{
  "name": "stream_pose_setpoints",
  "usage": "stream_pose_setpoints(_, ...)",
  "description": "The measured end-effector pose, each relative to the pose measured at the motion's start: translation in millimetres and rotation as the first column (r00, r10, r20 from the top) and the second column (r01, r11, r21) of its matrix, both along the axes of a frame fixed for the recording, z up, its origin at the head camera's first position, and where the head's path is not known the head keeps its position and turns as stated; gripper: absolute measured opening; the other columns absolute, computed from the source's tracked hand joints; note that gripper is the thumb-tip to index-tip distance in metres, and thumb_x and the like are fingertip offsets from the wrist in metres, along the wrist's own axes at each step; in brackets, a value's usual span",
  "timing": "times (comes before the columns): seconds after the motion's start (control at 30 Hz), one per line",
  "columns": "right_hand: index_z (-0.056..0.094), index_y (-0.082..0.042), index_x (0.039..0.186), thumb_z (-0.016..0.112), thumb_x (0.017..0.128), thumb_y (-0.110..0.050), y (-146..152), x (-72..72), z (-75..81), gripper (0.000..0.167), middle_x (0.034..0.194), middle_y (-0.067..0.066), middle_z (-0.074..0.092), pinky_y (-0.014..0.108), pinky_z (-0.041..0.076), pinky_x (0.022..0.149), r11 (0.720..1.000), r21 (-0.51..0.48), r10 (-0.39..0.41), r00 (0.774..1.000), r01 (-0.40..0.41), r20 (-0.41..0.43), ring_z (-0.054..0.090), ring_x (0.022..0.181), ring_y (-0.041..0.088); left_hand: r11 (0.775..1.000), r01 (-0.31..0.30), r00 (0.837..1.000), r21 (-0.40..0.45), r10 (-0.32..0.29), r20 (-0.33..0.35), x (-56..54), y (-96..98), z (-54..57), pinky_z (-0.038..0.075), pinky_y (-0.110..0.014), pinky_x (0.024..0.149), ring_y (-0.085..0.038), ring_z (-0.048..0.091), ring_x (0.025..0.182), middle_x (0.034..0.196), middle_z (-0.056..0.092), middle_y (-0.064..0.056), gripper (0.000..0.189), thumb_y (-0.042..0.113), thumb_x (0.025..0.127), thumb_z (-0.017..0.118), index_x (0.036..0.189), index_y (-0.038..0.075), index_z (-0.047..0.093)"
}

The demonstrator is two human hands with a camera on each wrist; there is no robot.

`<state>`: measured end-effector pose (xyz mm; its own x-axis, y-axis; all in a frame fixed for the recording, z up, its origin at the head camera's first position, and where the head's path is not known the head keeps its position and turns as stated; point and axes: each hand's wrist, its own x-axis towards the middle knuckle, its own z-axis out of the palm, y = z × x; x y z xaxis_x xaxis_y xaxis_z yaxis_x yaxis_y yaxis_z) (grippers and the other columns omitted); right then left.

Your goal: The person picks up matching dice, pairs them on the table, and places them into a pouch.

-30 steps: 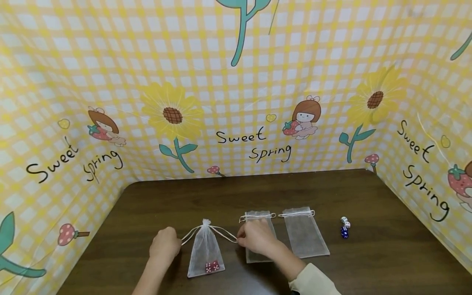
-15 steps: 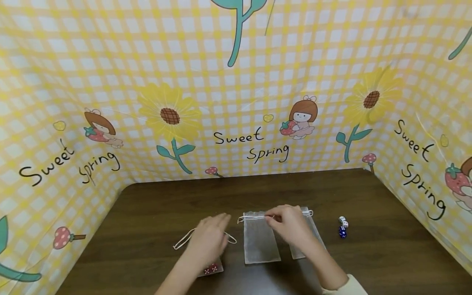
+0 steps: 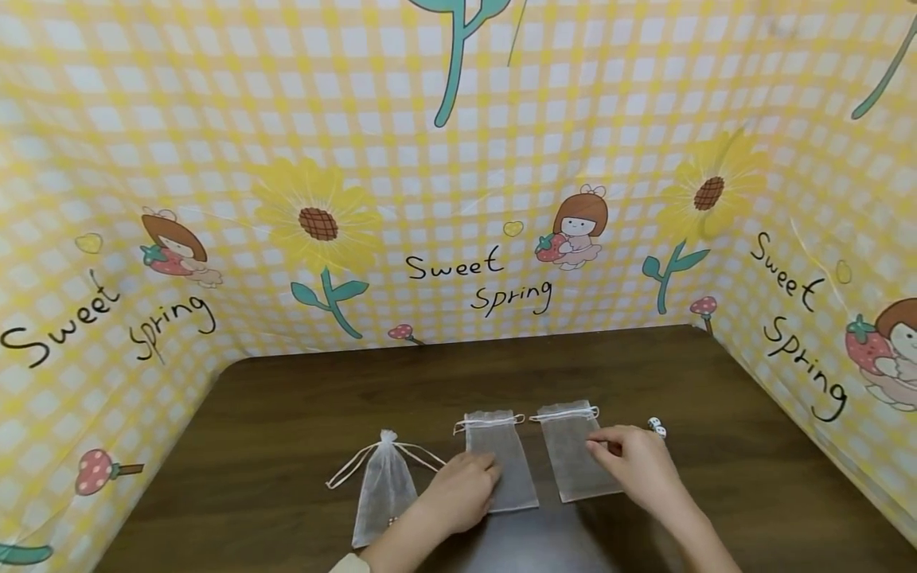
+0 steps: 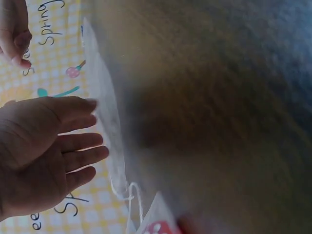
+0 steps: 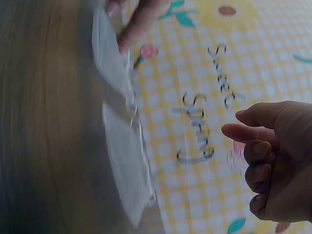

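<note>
My left hand (image 3: 462, 489) reaches over the left part of the middle white mesh pouch (image 3: 514, 477). Its fingers are relaxed and hold nothing in the left wrist view. Over the right edge of the right mesh pouch (image 3: 566, 454) is my right hand (image 3: 637, 465). In the right wrist view its thumb and forefinger stand slightly apart, with nothing between them, and the other fingers are loosely curled. A third mesh pouch (image 3: 385, 485), its neck gathered by a drawstring, lies at the left. Red dice (image 3: 392, 522) inside it are mostly hidden by my left arm.
White dice (image 3: 655, 427) lie just beyond my right hand, which hides the table spot nearer me. The dark wooden table (image 3: 344, 390) is enclosed by a yellow checked cloth (image 3: 444, 191) at the back and sides.
Both hands let go of the left pouch's drawstring loops. My left hand passed over that pouch to the middle one. My right hand moved rightward to the right pouch, covering the blue dice.
</note>
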<state>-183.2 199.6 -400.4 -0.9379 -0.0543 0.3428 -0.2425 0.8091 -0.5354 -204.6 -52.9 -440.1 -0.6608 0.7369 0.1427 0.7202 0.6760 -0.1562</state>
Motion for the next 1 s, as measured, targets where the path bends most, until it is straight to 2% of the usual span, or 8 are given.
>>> stream_pose_setpoints(0.1,0.074,-0.012,0.084,0.07,0.078,-0.013,17,-0.5,-4.8,0.007,0.075,-0.004,0.067,0.03,0.045,0.057,0.998,0.042,-0.036,0.999,0.037,-0.02,0.056,0.064,0.009,0.999,-0.012,1.0,-0.029,0.013,0.022,0.2,1.6,-2.7,0.044,-0.028,0.081,-0.014,0.058,0.086,0.088,0.059,0.003,0.023,0.027,0.07,0.074,0.088,0.016,0.065)
stream_pose_setpoints(0.2,0.074,-0.011,0.083,0.07,0.078,-0.014,35,-1.6,-8.1,0.007,0.072,-0.002,0.068,0.04,0.047,0.064,0.994,0.081,-0.074,0.996,0.077,-0.04,0.062,0.067,0.017,0.998,-0.036,0.999,-0.055,0.038,0.036,0.4,3.4,-4.0,0.044,-0.028,0.08,-0.014,0.057,0.086,0.087,0.059,0.005,0.025,0.03,0.068,0.076,0.087,0.018,0.066)
stream_pose_setpoints(0.33,0.073,-0.007,0.086,0.067,0.08,-0.018,60,-4.2,-10.6,0.014,0.075,0.007,0.069,0.049,0.038,0.066,0.98,0.145,-0.139,0.99,0.138,-0.004,0.063,0.075,0.036,0.996,-0.054,0.998,-0.067,0.056,0.028,0.1,6.3,-4.4,0.044,-0.027,0.079,-0.014,0.057,0.087,0.089,0.059,0.005,0.027,0.032,0.068,0.077,0.088,0.019,0.066)
stream_pose_setpoints(0.43,0.072,-0.004,0.091,0.064,0.083,-0.02,77,-7.2,-14.5,0.02,0.082,0.015,0.068,0.048,0.032,0.061,0.958,0.218,-0.202,0.978,0.187,0.046,0.061,0.078,0.044,0.996,-0.057,0.998,-0.066,0.059,0.029,0.0,7.8,-4.5,0.044,-0.027,0.078,-0.013,0.057,0.087,0.089,0.059,0.005,0.028,0.033,0.067,0.077,0.088,0.019,0.067)
stream_pose_setpoints(0.63,0.071,-0.007,0.085,0.061,0.084,-0.022,97,-14.7,-27.9,0.018,0.08,0.016,0.067,0.047,0.029,0.059,0.911,0.337,-0.289,0.951,0.238,0.11,0.06,0.068,0.035,0.997,-0.053,0.998,-0.053,0.054,0.017,0.2,7.9,-4.8,0.044,-0.025,0.073,-0.011,0.057,0.084,0.087,0.058,0.006,0.029,0.033,0.066,0.078,0.089,0.018,0.067)
stream_pose_setpoints(0.73,0.071,-0.013,0.076,0.063,0.083,-0.029,99,-20.4,-34.0,0.02,0.072,0.01,0.066,0.047,0.028,0.059,0.911,0.357,-0.279,0.946,0.207,0.163,0.058,0.061,0.028,0.997,-0.052,0.999,-0.056,0.053,0.01,0.1,7.1,-5.2,0.044,-0.024,0.072,-0.011,0.057,0.084,0.085,0.058,0.006,0.03,0.033,0.066,0.078,0.089,0.018,0.067)
stream_pose_setpoints(0.83,0.063,-0.016,0.06,0.065,0.081,-0.036,97,-25.8,-38.9,0.029,0.059,0.004,0.058,0.047,0.029,0.06,0.907,0.382,-0.272,0.94,0.179,0.205,0.053,0.054,0.021,0.997,-0.055,0.998,-0.058,0.055,0.012,-0.2,6.3,-5.6,0.044,-0.024,0.072,-0.011,0.057,0.083,0.084,0.057,0.006,0.03,0.033,0.066,0.078,0.089,0.018,0.067)
stream_pose_setpoints(1.0,0.046,-0.017,0.05,0.067,0.079,-0.034,94,-31.3,-41.8,0.039,0.051,-0.002,0.044,0.047,0.031,0.061,0.909,0.384,-0.271,0.928,0.16,0.255,0.046,0.05,0.018,0.997,-0.06,0.998,-0.055,0.062,0.027,0.0,5.5,-5.6,0.044,-0.024,0.072,-0.011,0.056,0.083,0.084,0.057,0.005,0.03,0.033,0.066,0.078,0.089,0.017,0.067)
